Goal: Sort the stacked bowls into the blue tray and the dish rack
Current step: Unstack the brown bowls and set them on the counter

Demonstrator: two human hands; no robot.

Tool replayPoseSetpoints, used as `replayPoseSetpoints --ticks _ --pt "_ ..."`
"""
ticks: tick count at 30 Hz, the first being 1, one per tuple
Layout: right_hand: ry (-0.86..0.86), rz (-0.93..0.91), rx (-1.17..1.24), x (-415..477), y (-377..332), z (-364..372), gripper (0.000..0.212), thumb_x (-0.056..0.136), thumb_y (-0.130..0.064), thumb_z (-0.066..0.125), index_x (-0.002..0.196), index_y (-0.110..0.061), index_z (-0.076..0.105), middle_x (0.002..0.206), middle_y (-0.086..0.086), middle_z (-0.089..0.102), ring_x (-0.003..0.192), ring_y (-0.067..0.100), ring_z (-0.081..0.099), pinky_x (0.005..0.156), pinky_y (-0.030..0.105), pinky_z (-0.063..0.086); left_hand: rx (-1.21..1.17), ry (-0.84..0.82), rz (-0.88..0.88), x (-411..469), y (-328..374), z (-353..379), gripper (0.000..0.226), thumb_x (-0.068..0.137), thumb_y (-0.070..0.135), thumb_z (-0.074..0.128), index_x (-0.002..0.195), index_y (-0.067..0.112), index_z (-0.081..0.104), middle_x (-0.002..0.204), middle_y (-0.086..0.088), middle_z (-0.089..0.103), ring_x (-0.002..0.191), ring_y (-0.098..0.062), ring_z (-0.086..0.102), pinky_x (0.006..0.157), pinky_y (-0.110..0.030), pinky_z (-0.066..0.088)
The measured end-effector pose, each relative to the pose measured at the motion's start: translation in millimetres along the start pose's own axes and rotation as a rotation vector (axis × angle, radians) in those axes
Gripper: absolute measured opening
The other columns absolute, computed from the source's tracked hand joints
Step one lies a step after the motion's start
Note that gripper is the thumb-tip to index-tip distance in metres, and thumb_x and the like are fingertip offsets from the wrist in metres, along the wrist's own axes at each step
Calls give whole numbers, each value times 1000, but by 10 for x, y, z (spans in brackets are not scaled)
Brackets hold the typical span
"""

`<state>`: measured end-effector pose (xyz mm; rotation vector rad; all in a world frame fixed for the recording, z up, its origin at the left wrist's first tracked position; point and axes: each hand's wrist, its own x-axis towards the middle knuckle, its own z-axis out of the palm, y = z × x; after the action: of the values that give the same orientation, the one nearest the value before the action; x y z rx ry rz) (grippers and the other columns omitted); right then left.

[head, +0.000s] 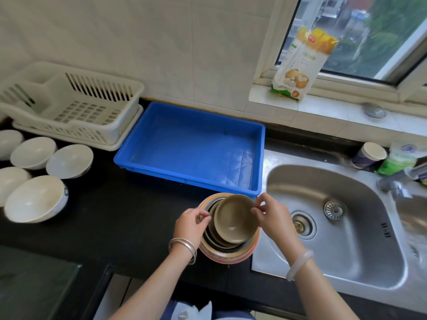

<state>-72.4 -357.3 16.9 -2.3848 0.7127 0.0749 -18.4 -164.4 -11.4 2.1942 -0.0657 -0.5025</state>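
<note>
A stack of nested bowls [227, 254] stands on the black counter just in front of the blue tray [191, 146], which has nothing in it. The top bowl [234, 219] is olive-brown and tilted up out of the stack. My right hand [271, 214] pinches its right rim. My left hand [193, 224] grips the left rim of the stack below it. The white dish rack [76, 107] sits at the back left with nothing in it.
Several white bowls [35, 198] stand on the counter at the left. A steel sink [328, 218] lies right of the stack. A paper cup [369, 155] and a green bottle [398, 160] stand behind the sink; a food bag [300, 63] leans on the windowsill.
</note>
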Motion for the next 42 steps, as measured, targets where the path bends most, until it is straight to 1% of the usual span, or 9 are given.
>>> replayPoseSetpoints --ticks 4,8,13,18,23,27,30,36,42 --pt "-24 64 158 -19 43 -122 14 86 -14 64 76 -20 56 76 4 71 62 22 67 65 39 58 77 69 -16 -1 66 34 9 83 22 63 77 26 58 92 8 52 73 -1 50 59 -8 34" --pt "-46 79 242 -32 59 -239 25 86 -11 63 74 -33 61 70 -3 72 59 17 69 66 36 60 67 93 -38 -12 137 37 6 85 20 60 81 23 58 88 7 58 70 1 52 54 -9 36" --pt "-66 99 324 -2 36 -315 17 86 -12 65 83 -29 66 69 -4 73 57 13 70 67 35 61 15 94 -56 -16 182 -22 13 86 20 59 75 25 56 75 10 60 69 -2 57 54 -14 42" --pt "-90 90 428 30 -131 -367 16 86 -11 66 89 -27 67 71 -1 73 59 13 71 57 25 58 -207 89 -148 29 174 -228 7 85 17 61 78 21 61 80 2 65 73 -9 65 67 -27 57" --pt "-105 73 536 129 -500 -322 15 85 -10 67 90 -24 67 75 7 72 57 15 69 51 20 54 -413 162 -244 77 43 -588 7 84 12 62 81 18 63 85 -1 67 78 -10 67 56 -18 54" --pt "-163 20 540 227 -850 -67 16 85 -10 65 84 -26 67 70 3 72 50 10 66 53 22 55 -480 264 -319 95 -224 -937 5 85 10 60 83 14 63 86 -5 67 81 -14 66 60 -21 54" --pt "-226 -5 503 340 -1119 230 18 86 -10 63 80 -28 65 69 2 70 49 12 64 57 26 55 -575 355 -383 85 -495 -1186 5 85 7 60 81 8 63 82 -9 67 78 -16 66 55 -20 53" --pt "-335 -7 485 587 -1701 956 19 85 -10 61 78 -27 62 80 7 68 62 13 67 50 18 54 -734 529 -536 53 -1104 -1616 10 84 3 60 75 5 61 77 -11 63 76 -20 63 69 -31 55" --pt "-427 7 435 764 -2246 1735 18 83 -8 58 77 -24 62 95 12 66 74 20 70 54 23 58 -827 642 -664 132 -1577 -1899 5 86 3 59 81 3 60 84 -14 60 80 -25 62 75 -34 54"
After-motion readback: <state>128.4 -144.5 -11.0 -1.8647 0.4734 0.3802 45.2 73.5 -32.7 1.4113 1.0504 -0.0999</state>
